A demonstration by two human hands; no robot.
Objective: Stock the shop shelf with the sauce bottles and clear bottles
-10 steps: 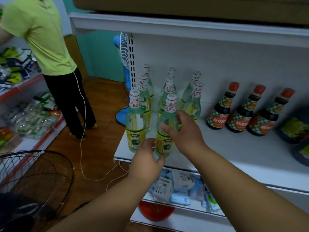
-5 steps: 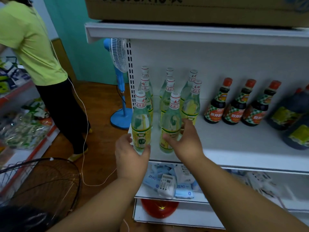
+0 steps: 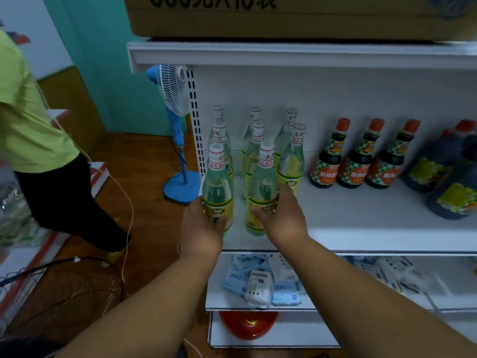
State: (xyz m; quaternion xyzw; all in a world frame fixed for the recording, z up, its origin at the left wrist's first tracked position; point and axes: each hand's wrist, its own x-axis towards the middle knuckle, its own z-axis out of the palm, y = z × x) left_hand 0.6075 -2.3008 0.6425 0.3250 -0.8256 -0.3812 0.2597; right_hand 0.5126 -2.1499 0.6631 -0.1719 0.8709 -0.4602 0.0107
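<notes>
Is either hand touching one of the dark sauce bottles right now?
No, the left hand and right hand both grip clear bottles; the sauce bottles stand untouched.

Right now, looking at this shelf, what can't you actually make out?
Head view only:
- Cardboard box on top: print cut off by the upper edge.
- Dark jugs: cut off by the right edge, count unclear.
- Front clear bottles' lower labels: covered by left hand and right hand.
- Packets below: blurred, mostly unreadable.

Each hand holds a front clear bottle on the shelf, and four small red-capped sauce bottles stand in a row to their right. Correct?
Not quite: the head view shows three small sauce bottles in that row, not four. The left hand and right hand do each hold a front clear bottle on the shelf.
</notes>
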